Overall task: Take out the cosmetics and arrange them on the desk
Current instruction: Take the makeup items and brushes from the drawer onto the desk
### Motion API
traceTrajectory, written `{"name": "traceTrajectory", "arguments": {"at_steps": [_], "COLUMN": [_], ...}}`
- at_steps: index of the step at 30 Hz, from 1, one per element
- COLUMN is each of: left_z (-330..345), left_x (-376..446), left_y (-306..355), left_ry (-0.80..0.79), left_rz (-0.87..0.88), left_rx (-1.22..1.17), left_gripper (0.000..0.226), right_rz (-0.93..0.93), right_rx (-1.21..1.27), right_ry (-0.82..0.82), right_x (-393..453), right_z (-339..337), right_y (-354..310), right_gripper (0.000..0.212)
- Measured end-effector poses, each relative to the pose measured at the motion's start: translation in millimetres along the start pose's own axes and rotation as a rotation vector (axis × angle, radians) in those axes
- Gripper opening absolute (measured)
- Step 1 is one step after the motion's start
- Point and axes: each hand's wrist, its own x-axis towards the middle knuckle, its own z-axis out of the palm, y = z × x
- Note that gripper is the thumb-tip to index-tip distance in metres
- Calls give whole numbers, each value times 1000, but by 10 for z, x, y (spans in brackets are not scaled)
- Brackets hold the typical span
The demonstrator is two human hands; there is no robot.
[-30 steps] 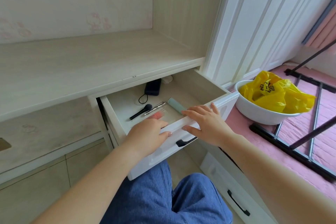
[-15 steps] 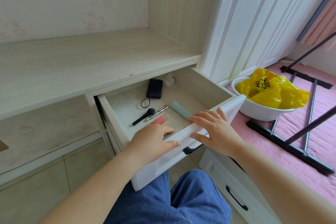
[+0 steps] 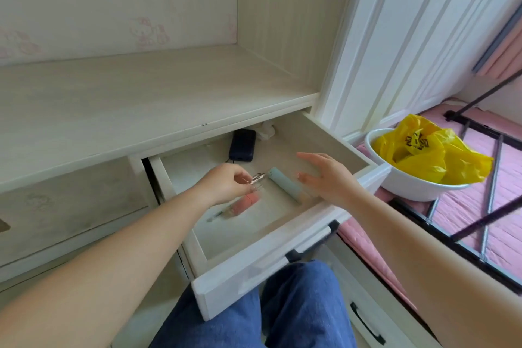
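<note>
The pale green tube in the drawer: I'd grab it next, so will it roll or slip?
The pale green tube looks round and smooth, lying flat on the drawer floor, so a nudge would probably roll it. It looks rigid and likely light; a pinch across its middle should hold.

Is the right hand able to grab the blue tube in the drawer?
Probably yes. The right hand is open and hovers inside the open drawer just beside the blue tube, with nothing lying between them. The left hand is busy pinching a silvery item on the tube's other side.
</note>
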Motion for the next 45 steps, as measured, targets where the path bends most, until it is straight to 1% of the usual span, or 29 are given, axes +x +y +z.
{"name": "traceTrajectory", "arguments": {"at_steps": [1,4,7,8,11,15,17,20,23,25,28,29,32,34,37,41,44,45], "left_z": [-11,80,235,292,424,475,492,515,473,402,293,205,-7,-212,-538,-1052,-1450,-1648], "left_x": [255,474,625,658,740,785,796,802,770,722,679,600,520,336,26,-368,-613,-716], "left_y": [-63,-139,-162,-167,-191,-230,-251,-262,-217,-187,-187,-225,-189,-157,-90,-97,-190,-266], "left_ry": [3,0,-37,-58,-97,-83,-83,-74,-80,-97,-80,-49,1,47,98,294,436,499], "left_rz": [-53,-112,-148,-159,-179,-159,-163,-192,-227,-233,-219,-203,-130,-96,-71,-17,-3,8], "left_rx": [5,93,233,267,332,456,458,427,345,298,262,242,168,35,-235,-382,-452,-465], "left_gripper": [29,26,32,33,19,23,22,30,33,30,17,17,24,29,28,19,18,18], "right_rz": [26,95,100,103,125,173,212,244,222,202,167,138,111,27,-74,-164,-257,-310], "right_rx": [-18,-78,-253,-316,-457,-504,-501,-570,-624,-620,-547,-496,-244,-122,63,300,433,461], "right_ry": [-68,-185,-300,-338,-438,-522,-564,-607,-612,-617,-638,-635,-624,-580,-484,-383,-337,-327], "right_x": [335,681,953,1013,1131,1193,1201,1195,1189,1189,1177,1155,1094,987,866,818,827,882], "right_z": [9,57,138,172,237,287,333,402,458,486,451,452,362,276,118,-67,-124,-106], "right_y": [23,71,107,116,114,130,154,133,124,131,167,117,110,-34,-317,-818,-1315,-1586], "right_gripper": [54,57,60,60,58,55,51,45,45,46,49,51,51,48,44,43,40,39]}}
